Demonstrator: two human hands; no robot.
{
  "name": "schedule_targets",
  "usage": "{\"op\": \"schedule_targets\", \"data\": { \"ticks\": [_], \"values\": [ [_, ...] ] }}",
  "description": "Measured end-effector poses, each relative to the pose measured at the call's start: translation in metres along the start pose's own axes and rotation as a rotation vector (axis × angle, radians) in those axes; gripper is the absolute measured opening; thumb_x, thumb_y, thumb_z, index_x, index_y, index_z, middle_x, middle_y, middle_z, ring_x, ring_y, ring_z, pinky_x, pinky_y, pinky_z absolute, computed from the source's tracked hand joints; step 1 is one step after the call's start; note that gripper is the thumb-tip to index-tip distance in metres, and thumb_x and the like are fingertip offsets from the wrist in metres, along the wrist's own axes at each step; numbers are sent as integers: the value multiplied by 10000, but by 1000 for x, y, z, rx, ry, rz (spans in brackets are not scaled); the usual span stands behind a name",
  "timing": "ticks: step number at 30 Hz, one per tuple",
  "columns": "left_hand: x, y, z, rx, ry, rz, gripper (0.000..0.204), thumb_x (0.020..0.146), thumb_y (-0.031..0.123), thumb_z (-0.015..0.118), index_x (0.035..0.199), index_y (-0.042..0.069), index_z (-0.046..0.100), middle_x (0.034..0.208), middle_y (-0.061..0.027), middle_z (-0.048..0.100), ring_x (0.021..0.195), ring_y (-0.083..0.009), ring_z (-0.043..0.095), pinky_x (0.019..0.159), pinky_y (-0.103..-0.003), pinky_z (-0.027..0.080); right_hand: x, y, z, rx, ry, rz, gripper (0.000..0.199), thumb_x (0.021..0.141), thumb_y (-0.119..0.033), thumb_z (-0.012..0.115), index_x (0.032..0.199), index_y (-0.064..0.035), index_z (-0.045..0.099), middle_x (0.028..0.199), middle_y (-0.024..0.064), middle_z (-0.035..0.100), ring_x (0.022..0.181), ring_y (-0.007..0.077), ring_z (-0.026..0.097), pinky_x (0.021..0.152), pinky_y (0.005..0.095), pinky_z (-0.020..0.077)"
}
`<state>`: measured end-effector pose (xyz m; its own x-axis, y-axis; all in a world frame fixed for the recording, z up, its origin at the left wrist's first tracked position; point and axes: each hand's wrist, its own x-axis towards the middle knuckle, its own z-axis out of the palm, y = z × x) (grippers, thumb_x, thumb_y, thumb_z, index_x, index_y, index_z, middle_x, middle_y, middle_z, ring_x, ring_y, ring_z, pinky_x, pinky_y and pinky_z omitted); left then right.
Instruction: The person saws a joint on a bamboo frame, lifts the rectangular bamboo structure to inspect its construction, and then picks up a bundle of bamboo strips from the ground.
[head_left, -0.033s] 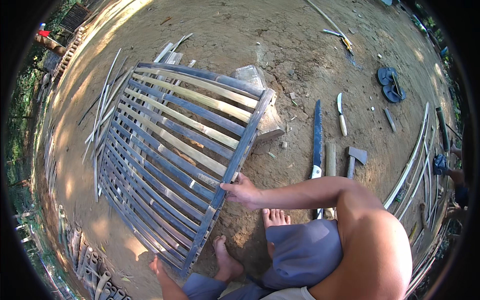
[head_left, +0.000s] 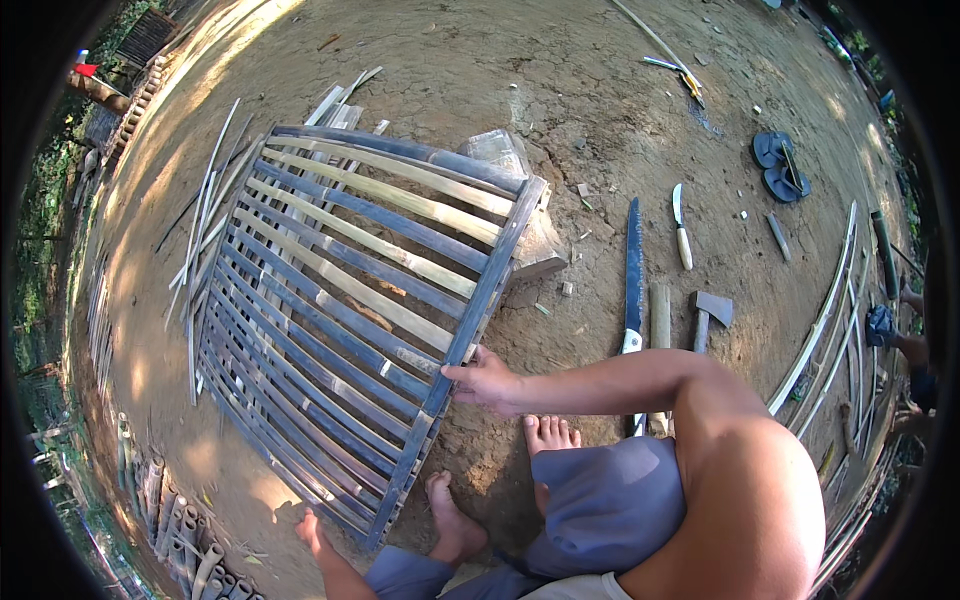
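A slatted bamboo panel point(head_left: 340, 289) of dark and pale strips lies tilted in front of me, fixed to a dark rail along its right side. My right hand point(head_left: 485, 381) is closed around that rail, thumb on top and the other fingers partly hidden behind it. At the panel's lower left edge is my left hand point(head_left: 312, 530). It is small in view and its fingers are mostly hidden, so whether it grips the edge is unclear. The panel's far right corner lies over a squared wood block point(head_left: 540, 245).
Right of the panel lie a saw point(head_left: 634, 275), a knife with a pale handle point(head_left: 684, 230), a round stick point(head_left: 660, 315) and a hatchet point(head_left: 712, 308). Farther off are black sandals point(head_left: 781, 167). Loose bamboo strips point(head_left: 822, 320) lie at right, cut bamboo poles point(head_left: 185, 535) at lower left.
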<state>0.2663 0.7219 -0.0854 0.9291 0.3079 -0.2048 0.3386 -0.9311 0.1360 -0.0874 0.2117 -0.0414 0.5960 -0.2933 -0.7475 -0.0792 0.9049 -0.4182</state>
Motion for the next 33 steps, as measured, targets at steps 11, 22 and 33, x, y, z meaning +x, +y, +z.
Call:
{"op": "schedule_targets", "data": {
  "ticks": [11, 22, 33],
  "values": [
    [-138, 251, 21, 5, -5, 771, 659, 920, 359, 688, 1414, -38, 508, 1420, -274, 530, 1327, -441, 493, 1122, -493, 382, 3, -14, -30, -252, -38, -5, 473, 973, -293, 719, 1341, -65, 530, 1245, 75, 634, 1124, 211, 642, 927, 372, 580],
    [-376, 439, 67, -185, -306, 1563, 659, 964, 422, 651, 1468, 33, 483, 1541, -254, 418, 1447, -436, 368, 1179, -537, 312, -2, -30, -74, -950, -77, -271, 419, 896, -395, 689, 1102, -33, 739, 1024, 171, 755, 977, 270, 737, 886, 400, 577],
    [-450, 426, 113, 133, -231, 1714, 924, 919, 526, 669, 1617, 90, 249, 1692, -215, 152, 1565, -378, 164, 1216, -663, 82, -15, -74, -118, -1360, -29, -423, 334, 861, -358, 689, 956, -49, 771, 909, 175, 768, 884, 316, 754, 811, 415, 595]
  ]
}}
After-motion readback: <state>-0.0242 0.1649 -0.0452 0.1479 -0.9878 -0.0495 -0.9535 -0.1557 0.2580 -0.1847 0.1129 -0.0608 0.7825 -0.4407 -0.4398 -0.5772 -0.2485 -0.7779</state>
